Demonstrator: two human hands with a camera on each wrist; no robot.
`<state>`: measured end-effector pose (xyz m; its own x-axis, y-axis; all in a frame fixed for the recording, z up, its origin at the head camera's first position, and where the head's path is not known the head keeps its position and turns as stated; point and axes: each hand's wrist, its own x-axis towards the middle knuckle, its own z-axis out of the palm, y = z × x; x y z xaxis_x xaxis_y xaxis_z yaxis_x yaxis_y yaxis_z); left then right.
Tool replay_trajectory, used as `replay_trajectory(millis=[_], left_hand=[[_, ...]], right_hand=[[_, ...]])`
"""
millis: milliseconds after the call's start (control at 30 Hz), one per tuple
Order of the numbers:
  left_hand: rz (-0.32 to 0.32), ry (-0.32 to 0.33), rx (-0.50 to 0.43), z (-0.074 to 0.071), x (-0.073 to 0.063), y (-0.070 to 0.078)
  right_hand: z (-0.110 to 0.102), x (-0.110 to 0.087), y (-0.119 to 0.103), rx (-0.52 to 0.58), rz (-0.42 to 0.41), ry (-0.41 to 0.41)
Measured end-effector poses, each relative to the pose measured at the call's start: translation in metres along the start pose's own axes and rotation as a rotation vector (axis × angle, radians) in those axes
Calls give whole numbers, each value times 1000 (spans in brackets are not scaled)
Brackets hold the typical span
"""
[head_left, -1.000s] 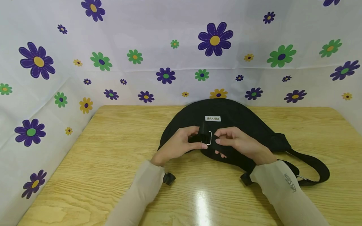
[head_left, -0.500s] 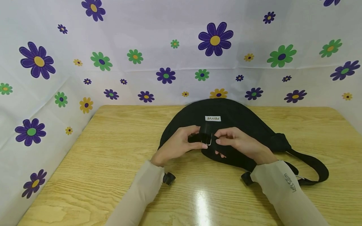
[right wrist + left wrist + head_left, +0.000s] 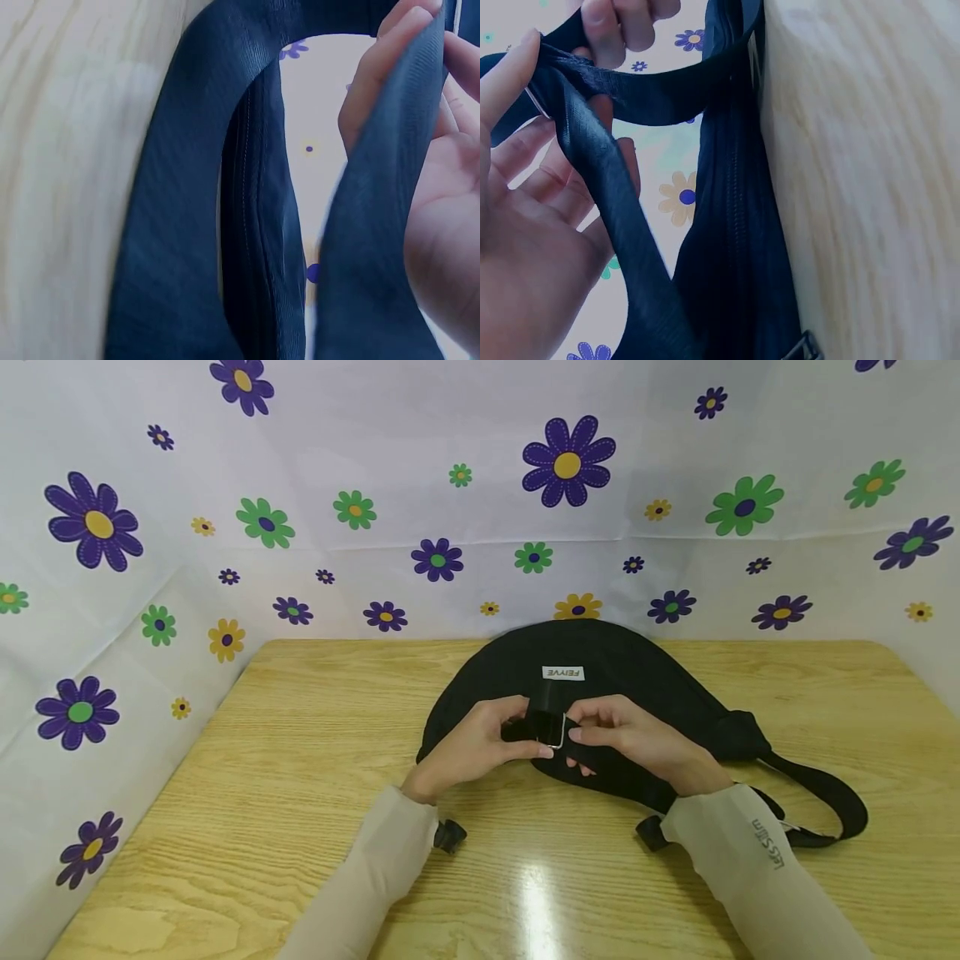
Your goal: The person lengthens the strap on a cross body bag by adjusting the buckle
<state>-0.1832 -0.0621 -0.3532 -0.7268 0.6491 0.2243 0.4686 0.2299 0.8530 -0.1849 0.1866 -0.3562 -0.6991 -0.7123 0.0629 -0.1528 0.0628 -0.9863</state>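
Note:
A black crescent-shaped bag [image 3: 600, 647] with a white label [image 3: 562, 673] lies on the table. Close in front of that label, my left hand [image 3: 468, 743] pinches its black webbing strap [image 3: 543, 714] next to a silver metal buckle [image 3: 562, 732]. My right hand [image 3: 645, 743] grips the strap just right of the buckle, between thumb and fingers. In the left wrist view, the left hand [image 3: 536, 225] has its thumb on the strap [image 3: 619, 199], which hangs down in a long loop. The right wrist view has the right hand [image 3: 442, 180] behind the strap [image 3: 382, 187].
A strap loop [image 3: 851, 806] of the bag spreads over the table at right. The wooden table [image 3: 315, 710] meets a white flower-print cloth [image 3: 450, 468] at the back. Small black wrist mounts [image 3: 450, 836] show beside both cuffs.
The strap piece standing at the buckle has turned to show more of its flat side. The buckle has shifted slightly in the fingers. Both hands keep almost the same place.

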Motion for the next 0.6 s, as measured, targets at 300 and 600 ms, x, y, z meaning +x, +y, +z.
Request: replay_trajectory(millis=[300,600], left_hand=[[15,-12,-16,5,1,0],[-13,-15,-16,3,0,1]], right_hand=[[3,2,1,8,23,26],[3,2,2,22,-6,15]])
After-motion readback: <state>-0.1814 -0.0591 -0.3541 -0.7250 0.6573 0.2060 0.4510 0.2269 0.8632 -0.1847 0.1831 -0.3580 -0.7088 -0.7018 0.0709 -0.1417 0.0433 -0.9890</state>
